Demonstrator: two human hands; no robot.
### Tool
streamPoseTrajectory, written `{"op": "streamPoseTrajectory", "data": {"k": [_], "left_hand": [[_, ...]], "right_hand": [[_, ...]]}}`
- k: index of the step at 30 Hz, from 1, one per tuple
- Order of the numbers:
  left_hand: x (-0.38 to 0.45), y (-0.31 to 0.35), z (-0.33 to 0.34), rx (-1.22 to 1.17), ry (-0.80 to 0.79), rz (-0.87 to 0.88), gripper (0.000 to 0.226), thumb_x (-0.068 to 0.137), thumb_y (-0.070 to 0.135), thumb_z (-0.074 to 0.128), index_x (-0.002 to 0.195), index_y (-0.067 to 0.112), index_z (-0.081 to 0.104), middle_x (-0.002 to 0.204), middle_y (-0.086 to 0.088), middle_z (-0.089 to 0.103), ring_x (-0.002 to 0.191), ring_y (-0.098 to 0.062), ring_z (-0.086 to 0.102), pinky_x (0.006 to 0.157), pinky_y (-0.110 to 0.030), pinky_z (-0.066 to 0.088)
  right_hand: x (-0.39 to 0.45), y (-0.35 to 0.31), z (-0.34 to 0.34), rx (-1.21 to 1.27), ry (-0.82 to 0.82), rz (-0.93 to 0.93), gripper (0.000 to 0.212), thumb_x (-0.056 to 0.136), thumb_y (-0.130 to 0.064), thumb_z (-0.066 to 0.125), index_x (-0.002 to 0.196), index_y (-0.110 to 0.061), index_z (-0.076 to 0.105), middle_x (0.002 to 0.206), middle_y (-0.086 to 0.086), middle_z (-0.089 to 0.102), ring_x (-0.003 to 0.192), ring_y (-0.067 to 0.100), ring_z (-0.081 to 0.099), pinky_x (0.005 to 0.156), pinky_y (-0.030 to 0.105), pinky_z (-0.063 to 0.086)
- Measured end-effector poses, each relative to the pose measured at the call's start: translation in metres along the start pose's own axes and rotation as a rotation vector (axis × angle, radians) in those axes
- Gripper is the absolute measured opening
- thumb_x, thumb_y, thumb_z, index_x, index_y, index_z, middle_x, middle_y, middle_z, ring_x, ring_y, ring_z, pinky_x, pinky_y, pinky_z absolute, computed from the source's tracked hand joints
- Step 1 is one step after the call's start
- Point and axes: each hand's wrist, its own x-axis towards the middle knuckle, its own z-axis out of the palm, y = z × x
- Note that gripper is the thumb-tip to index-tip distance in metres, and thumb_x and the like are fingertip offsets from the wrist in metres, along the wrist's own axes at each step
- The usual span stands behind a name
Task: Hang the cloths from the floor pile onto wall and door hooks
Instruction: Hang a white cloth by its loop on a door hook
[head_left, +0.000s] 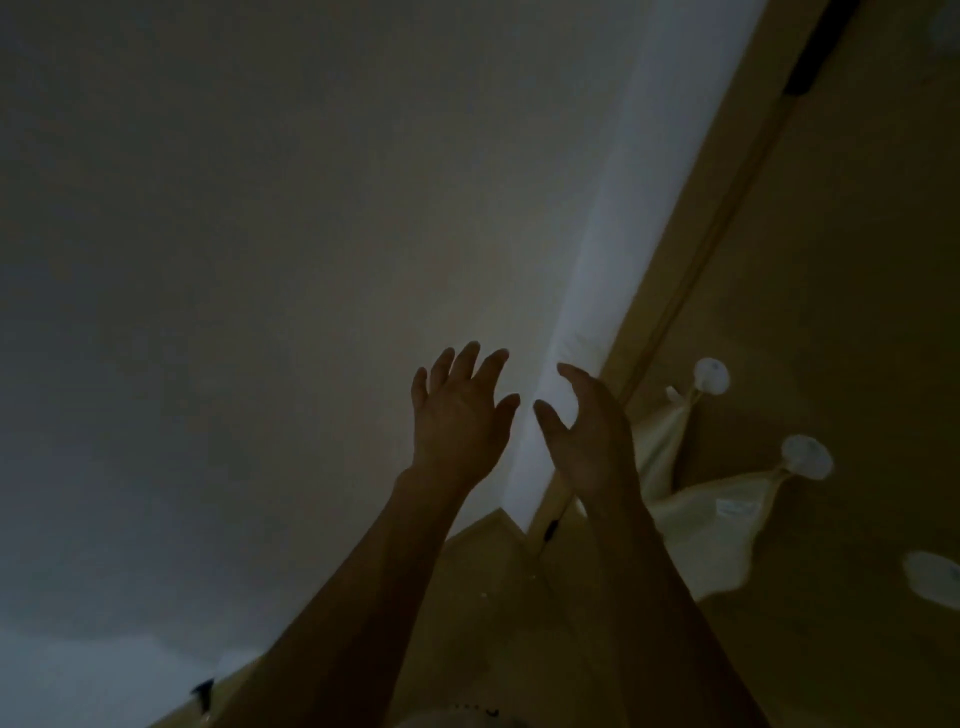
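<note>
While raised, both hands (524, 426) empty, fingers spread.

Hung cloths (711, 525) crowd the right; left open.

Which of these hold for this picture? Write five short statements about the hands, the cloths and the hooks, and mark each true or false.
1. Both hands are raised and hold nothing. True: the left hand and the right hand are open, fingers spread or relaxed.
2. Two pale cloths hang from round white hooks. True: the upper cloth hangs from the upper hook, the lower cloth from the lower hook.
3. The right hand grips a cloth. False: it holds nothing.
4. The hung cloths are dark blue. False: they are cream.
5. The hooks lie left of the hands. False: they lie to the right.
</note>
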Motion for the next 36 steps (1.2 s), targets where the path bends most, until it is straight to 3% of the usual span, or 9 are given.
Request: {"op": "streamPoseTrajectory", "data": {"k": [7, 15, 25, 36], "left_hand": [[-0.072, -0.063, -0.049, 0.060, 0.116, -0.290, 0.059, 0.098, 0.051, 0.041, 0.151, 0.034, 0.023, 0.161, 0.001, 0.020, 0.148, -0.025, 0.013, 0.120, -0.051, 0.011], [-0.161, -0.146, -0.112, 0.134, 0.244, -0.568, 0.059, 0.097, 0.053, 0.041, 0.150, 0.037, 0.021, 0.161, 0.003, 0.019, 0.149, -0.024, 0.013, 0.120, -0.050, 0.010], [-0.297, -0.249, -0.197, 0.172, 0.363, -0.797, 0.060, 0.097, 0.055, 0.038, 0.150, 0.039, 0.019, 0.161, 0.004, 0.015, 0.149, -0.021, 0.009, 0.121, -0.049, 0.007], [-0.465, -0.336, -0.276, 0.230, 0.490, -1.057, 0.060, 0.097, 0.055, 0.038, 0.151, 0.038, 0.020, 0.161, 0.004, 0.016, 0.150, -0.020, 0.009, 0.121, -0.050, 0.009]], "right_hand": [[-0.029, -0.060, 0.045, 0.080, -0.191, -0.236, 0.053, 0.093, -0.038, 0.058, 0.142, -0.028, 0.041, 0.146, -0.006, 0.043, 0.134, 0.014, 0.039, 0.099, 0.024, 0.032], [-0.089, -0.145, 0.108, 0.119, -0.398, -0.479, 0.054, 0.093, -0.039, 0.057, 0.143, -0.028, 0.039, 0.146, -0.008, 0.043, 0.135, 0.012, 0.039, 0.100, 0.021, 0.029], [-0.212, -0.266, 0.184, 0.156, -0.624, -0.711, 0.056, 0.094, -0.042, 0.055, 0.145, -0.030, 0.036, 0.148, -0.010, 0.040, 0.135, 0.007, 0.037, 0.101, 0.017, 0.028], [-0.371, -0.384, 0.261, 0.183, -0.839, -0.941, 0.057, 0.095, -0.043, 0.053, 0.146, -0.027, 0.034, 0.150, -0.007, 0.038, 0.138, 0.009, 0.034, 0.111, 0.027, 0.031]]}}
